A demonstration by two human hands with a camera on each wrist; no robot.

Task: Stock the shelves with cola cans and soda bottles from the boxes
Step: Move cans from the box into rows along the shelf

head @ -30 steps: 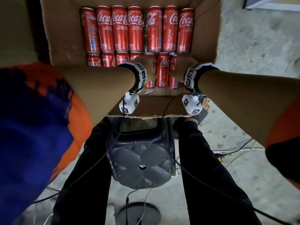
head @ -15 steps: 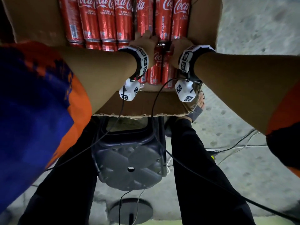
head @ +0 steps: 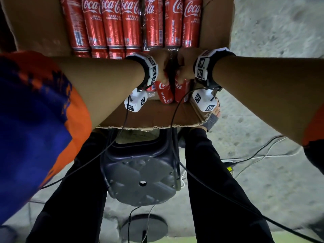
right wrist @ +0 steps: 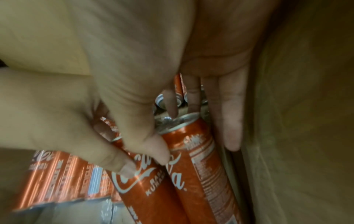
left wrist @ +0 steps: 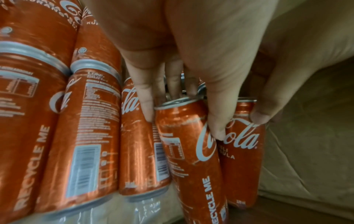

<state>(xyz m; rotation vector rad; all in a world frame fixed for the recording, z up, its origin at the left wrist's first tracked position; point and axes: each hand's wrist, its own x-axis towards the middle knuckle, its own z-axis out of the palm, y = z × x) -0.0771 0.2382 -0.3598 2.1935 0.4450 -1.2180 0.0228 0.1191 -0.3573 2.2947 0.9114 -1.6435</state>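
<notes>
Both hands are inside the cardboard box [head: 152,118], side by side, and each one grips a red cola can near its top end. The left hand [head: 160,67] has its thumb on the printed side of the left can [head: 165,93] and the other fingers curled over the silver rim. The right hand [head: 185,67] holds the right can [head: 181,92] in the same way, thumb [right wrist: 153,145] on the label and fingers behind the rim. The two cans touch each other along their sides and lie at the near right corner of the box, close to its right wall.

I judge the step in hand is the picking of two cans from the box, one per hand, and it looks that the grasp is already made. The next move calls for lifting both cans clear of the box walls and of the neighbour cans, then carrying them to the shelves, which are not in view.

Left of the held cans in the box, more cans lie in plastic wrap [left wrist: 145,212]. Further in the box, beyond the hands, a full row of cans [head: 133,23] lies packed side by side. Below the box, nearer to the person, a dark plastic stool [head: 142,174] stands on the concrete floor [head: 263,181].
</notes>
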